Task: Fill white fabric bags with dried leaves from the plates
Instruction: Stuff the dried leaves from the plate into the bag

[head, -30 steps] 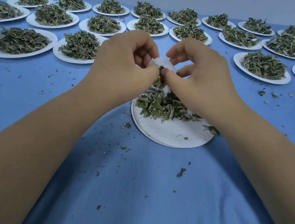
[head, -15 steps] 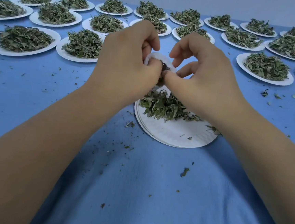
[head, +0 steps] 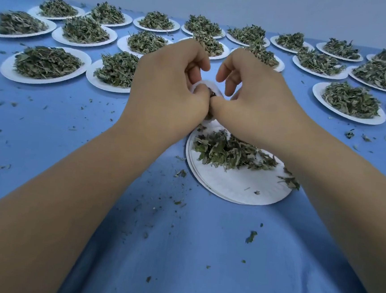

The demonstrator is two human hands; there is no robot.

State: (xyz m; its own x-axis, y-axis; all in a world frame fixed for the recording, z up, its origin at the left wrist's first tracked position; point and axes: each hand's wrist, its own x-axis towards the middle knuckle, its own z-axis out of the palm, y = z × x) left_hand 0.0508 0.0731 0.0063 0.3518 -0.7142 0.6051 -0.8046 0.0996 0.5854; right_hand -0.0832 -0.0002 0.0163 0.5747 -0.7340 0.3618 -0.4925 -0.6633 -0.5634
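Note:
A small white fabric bag (head: 206, 85) is held up between both hands, mostly hidden by them; dark leaf shows at its mouth. My left hand (head: 169, 86) grips the bag's left side with curled fingers. My right hand (head: 252, 95) pinches the right side, thumb pressed at the opening next to the left thumb. Just below them lies a white paper plate (head: 235, 185) with a thin pile of dried green leaves (head: 231, 151) on its far half.
Several white plates heaped with dried leaves stand in rows across the far half of the blue cloth, such as one at the left (head: 45, 63) and one at the right (head: 350, 102). Leaf crumbs (head: 251, 236) dot the cloth around the near plate.
Both hands stay together on the bag over the near plate. The right thumb has pushed further into the bag's mouth, and the view has shifted slightly.

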